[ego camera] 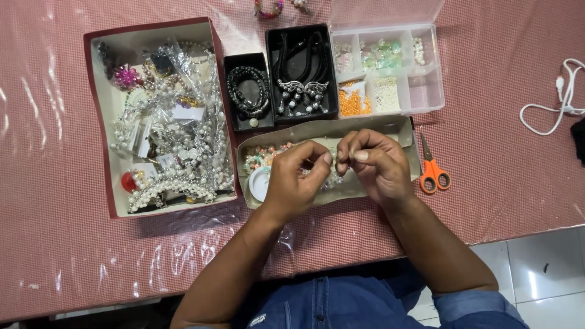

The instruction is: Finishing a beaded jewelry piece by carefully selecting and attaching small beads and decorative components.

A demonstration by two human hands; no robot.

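Observation:
My left hand (pixel 294 178) and my right hand (pixel 376 163) meet fingertip to fingertip over a shallow beige tray (pixel 390 126) of mixed coloured beads (pixel 263 155). Both pinch something tiny between thumb and forefinger, probably a bead on a thin thread, too small to make out. A white spool (pixel 259 181) lies in the tray just left of my left wrist. More beads show under my hands.
A large box (pixel 116 201) of pearl jewellery sits at left. Two black boxes (pixel 301 73) hold dark bracelets and cords. A clear compartment organiser (pixel 420 91) holds sorted beads. Orange-handled scissors (pixel 432 167) lie right of the tray. A white cable (pixel 563 97) lies far right.

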